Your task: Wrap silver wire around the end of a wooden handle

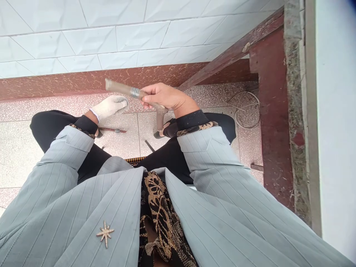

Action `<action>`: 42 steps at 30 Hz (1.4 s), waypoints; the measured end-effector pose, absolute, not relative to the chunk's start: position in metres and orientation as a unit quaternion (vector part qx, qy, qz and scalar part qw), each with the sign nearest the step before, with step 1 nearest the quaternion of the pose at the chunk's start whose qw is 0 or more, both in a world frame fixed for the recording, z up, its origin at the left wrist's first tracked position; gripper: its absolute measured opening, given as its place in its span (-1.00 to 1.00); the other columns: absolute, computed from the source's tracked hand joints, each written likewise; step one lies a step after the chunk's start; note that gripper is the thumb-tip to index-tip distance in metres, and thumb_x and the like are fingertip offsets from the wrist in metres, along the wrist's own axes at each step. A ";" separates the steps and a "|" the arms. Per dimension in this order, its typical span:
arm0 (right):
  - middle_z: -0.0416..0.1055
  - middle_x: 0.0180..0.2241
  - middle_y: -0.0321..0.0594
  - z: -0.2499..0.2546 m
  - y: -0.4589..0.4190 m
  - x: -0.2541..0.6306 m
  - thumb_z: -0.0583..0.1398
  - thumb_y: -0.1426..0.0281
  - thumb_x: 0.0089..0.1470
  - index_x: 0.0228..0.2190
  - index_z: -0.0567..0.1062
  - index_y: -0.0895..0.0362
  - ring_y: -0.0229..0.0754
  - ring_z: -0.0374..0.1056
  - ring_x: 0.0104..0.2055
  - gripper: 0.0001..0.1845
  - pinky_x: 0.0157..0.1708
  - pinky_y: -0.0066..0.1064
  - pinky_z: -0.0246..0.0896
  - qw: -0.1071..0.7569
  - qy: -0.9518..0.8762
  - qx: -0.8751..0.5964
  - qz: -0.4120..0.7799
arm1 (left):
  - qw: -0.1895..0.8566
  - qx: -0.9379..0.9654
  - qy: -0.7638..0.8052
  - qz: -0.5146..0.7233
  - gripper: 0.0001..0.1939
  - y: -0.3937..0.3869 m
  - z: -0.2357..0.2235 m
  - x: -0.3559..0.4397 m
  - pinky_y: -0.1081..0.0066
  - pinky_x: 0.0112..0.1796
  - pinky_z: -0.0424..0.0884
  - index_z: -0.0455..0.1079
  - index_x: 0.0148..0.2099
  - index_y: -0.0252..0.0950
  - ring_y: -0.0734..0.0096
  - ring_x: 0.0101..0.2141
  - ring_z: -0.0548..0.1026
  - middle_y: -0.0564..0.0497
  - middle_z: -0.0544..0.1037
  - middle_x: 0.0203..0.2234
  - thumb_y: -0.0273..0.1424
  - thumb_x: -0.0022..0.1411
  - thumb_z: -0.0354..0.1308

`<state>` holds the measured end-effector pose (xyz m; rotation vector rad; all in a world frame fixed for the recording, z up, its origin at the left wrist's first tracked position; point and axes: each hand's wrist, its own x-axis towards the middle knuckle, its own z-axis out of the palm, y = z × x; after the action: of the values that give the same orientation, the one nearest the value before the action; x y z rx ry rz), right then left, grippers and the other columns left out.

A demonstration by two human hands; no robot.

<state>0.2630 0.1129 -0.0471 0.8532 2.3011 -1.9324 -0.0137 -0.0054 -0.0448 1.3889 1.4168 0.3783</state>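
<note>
My right hand is closed round a brown wooden tool handle with a metal ferrule. The handle points left and bends downward past my fingers. My left hand wears a white glove and hangs just left of and below the handle, fingers curled loosely and apart from it, with nothing visible in them. Both arms are in grey pinstriped sleeves over black cuffs.
I sit over a speckled tile floor. A thin metal rod lies on the floor below my left hand. A coil of wire lies at the right by a dark red wooden frame. White wall tiles rise ahead.
</note>
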 end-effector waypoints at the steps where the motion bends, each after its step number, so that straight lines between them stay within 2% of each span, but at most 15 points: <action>1: 0.57 -0.26 -0.12 -0.048 0.111 0.260 0.38 -0.18 0.66 0.05 0.73 0.12 -0.09 0.47 -0.17 -0.42 -0.11 -0.29 0.49 -0.027 0.730 0.313 -0.607 | 0.538 0.575 0.597 0.152 -0.75 -0.006 -0.045 -0.010 0.29 -0.27 0.35 0.52 -0.19 -0.17 0.34 -0.41 0.37 0.09 0.43 -0.47 -0.23 0.64 0.27; 4: 0.60 -0.21 -0.05 -0.057 0.112 0.252 0.27 -0.12 0.75 0.11 0.72 0.11 -0.03 0.50 -0.14 -0.46 -0.06 -0.23 0.52 -0.052 0.741 0.407 -0.532 | 0.527 0.603 0.587 0.117 -0.79 -0.008 -0.045 -0.001 0.28 -0.25 0.38 0.56 -0.19 -0.16 0.29 -0.40 0.42 0.07 0.48 -0.45 -0.21 0.53 0.32; 6: 0.64 -0.14 0.01 -0.062 0.114 0.248 0.30 0.01 0.73 0.13 0.73 0.13 0.05 0.54 -0.05 -0.56 0.04 -0.16 0.52 0.002 0.776 0.438 -0.453 | 0.496 0.646 0.572 0.099 -0.81 -0.007 -0.045 0.002 0.27 -0.20 0.41 0.56 -0.24 -0.15 0.25 -0.34 0.48 0.06 0.52 -0.43 -0.21 0.44 0.31; 9: 0.68 -0.09 0.04 -0.064 0.114 0.245 0.41 0.24 0.57 0.05 0.79 0.14 0.13 0.59 0.05 -0.76 0.12 -0.12 0.46 0.142 0.821 0.409 -0.373 | 0.462 0.672 0.571 0.095 -0.82 -0.005 -0.043 0.000 0.23 -0.12 0.45 0.54 -0.30 -0.15 0.20 -0.27 0.53 0.05 0.52 -0.41 -0.23 0.37 0.30; 12: 0.64 -0.23 -0.08 -0.057 0.109 0.246 0.44 0.33 0.48 -0.07 0.82 0.13 0.01 0.58 -0.08 -0.86 0.02 -0.18 0.40 0.283 0.794 0.313 -0.438 | 0.455 0.661 0.587 0.106 -0.82 -0.003 -0.041 -0.007 0.19 -0.06 0.47 0.52 -0.30 -0.16 0.17 -0.25 0.53 0.05 0.49 -0.41 -0.24 0.36 0.29; 14: 0.60 -0.29 -0.17 -0.053 0.107 0.247 0.46 0.30 0.48 -0.08 0.81 0.14 -0.11 0.52 -0.19 -0.84 -0.05 -0.26 0.39 0.312 0.756 0.240 -0.523 | 0.454 0.652 0.597 0.114 -0.85 -0.003 -0.042 -0.011 0.18 -0.01 0.49 0.52 -0.29 -0.17 0.17 -0.22 0.53 0.05 0.49 -0.39 -0.27 0.35 0.28; 20: 0.46 -0.41 -0.33 -0.056 0.119 0.257 0.50 -0.08 0.50 -0.02 0.81 0.12 -0.26 0.35 -0.33 -0.51 -0.19 -0.39 0.29 0.210 0.760 0.116 -0.604 | 0.449 0.626 0.624 0.135 -0.84 0.000 -0.047 -0.020 0.20 -0.02 0.52 0.52 -0.28 -0.17 0.20 -0.23 0.52 0.05 0.47 -0.39 -0.29 0.40 0.30; 25: 0.51 -0.36 -0.31 -0.052 0.121 0.266 0.55 -0.18 0.47 0.00 0.78 0.14 -0.26 0.38 -0.28 -0.39 -0.17 -0.40 0.32 0.133 0.747 0.149 -0.634 | 0.510 0.596 0.605 0.138 -0.78 0.001 -0.052 -0.019 0.27 -0.17 0.45 0.54 -0.24 -0.18 0.24 -0.31 0.47 0.05 0.48 -0.43 -0.24 0.50 0.34; 29: 0.48 -0.34 -0.27 -0.054 0.112 0.263 0.56 -0.20 0.49 -0.10 0.64 0.11 -0.24 0.37 -0.28 -0.37 -0.21 -0.40 0.36 -0.043 0.670 0.243 -0.700 | 0.565 0.555 0.590 0.155 -0.73 -0.003 -0.050 -0.008 0.33 -0.27 0.34 0.53 -0.20 -0.18 0.33 -0.43 0.33 0.08 0.39 -0.50 -0.25 0.65 0.30; 31: 0.49 -0.30 -0.24 -0.059 0.110 0.257 0.54 -0.13 0.53 -0.14 0.57 0.07 -0.23 0.35 -0.28 -0.44 -0.24 -0.39 0.39 -0.130 0.619 0.315 -0.707 | 0.571 0.559 0.583 0.150 -0.76 -0.006 -0.048 -0.002 0.35 -0.27 0.36 0.55 -0.16 -0.21 0.35 -0.43 0.34 0.10 0.39 -0.48 -0.26 0.65 0.30; 33: 0.50 -0.28 -0.20 -0.064 0.109 0.252 0.49 0.00 0.59 -0.14 0.54 0.05 -0.18 0.37 -0.27 -0.55 -0.23 -0.37 0.42 -0.159 0.608 0.387 -0.675 | 0.567 0.584 0.569 0.119 -0.81 -0.007 -0.044 0.002 0.36 -0.24 0.39 0.59 -0.13 -0.23 0.35 -0.41 0.39 0.09 0.45 -0.44 -0.27 0.60 0.31; 35: 0.52 -0.26 -0.16 -0.067 0.110 0.247 0.43 0.12 0.62 -0.09 0.61 0.07 -0.11 0.43 -0.21 -0.70 -0.16 -0.31 0.45 -0.122 0.654 0.447 -0.599 | 0.555 0.618 0.551 0.086 -0.82 -0.007 -0.042 0.004 0.34 -0.19 0.41 0.62 -0.12 -0.24 0.33 -0.36 0.44 0.07 0.52 -0.38 -0.27 0.55 0.30; 37: 0.57 -0.21 -0.10 -0.068 0.110 0.245 0.39 0.24 0.60 -0.01 0.70 0.11 -0.03 0.51 -0.12 -0.82 -0.05 -0.24 0.47 -0.031 0.730 0.468 -0.497 | 0.537 0.645 0.538 0.072 -0.80 -0.006 -0.041 0.003 0.30 -0.14 0.44 0.65 -0.12 -0.24 0.29 -0.30 0.50 0.04 0.59 -0.33 -0.26 0.52 0.28; 40: 0.64 -0.13 -0.04 -0.063 0.109 0.242 0.38 0.38 0.51 -0.03 0.75 0.15 0.03 0.54 -0.03 -0.88 0.02 -0.21 0.36 0.136 0.813 0.411 -0.389 | 0.506 0.665 0.544 0.076 -0.76 -0.005 -0.041 -0.001 0.27 -0.07 0.48 0.67 -0.14 -0.24 0.23 -0.23 0.56 0.00 0.63 -0.30 -0.22 0.49 0.26; 42: 0.63 -0.17 -0.07 -0.059 0.107 0.240 0.38 0.44 0.49 -0.10 0.74 0.15 -0.02 0.51 -0.08 -0.92 -0.03 -0.23 0.27 0.223 0.826 0.348 -0.383 | 0.486 0.670 0.557 0.079 -0.75 -0.004 -0.041 -0.005 0.26 -0.05 0.51 0.67 -0.16 -0.25 0.21 -0.22 0.57 0.00 0.62 -0.32 -0.22 0.47 0.25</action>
<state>0.2402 0.1067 -0.0585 0.9597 2.2811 -1.0569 -0.0048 -0.0041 -0.0411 1.6294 1.3546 0.1927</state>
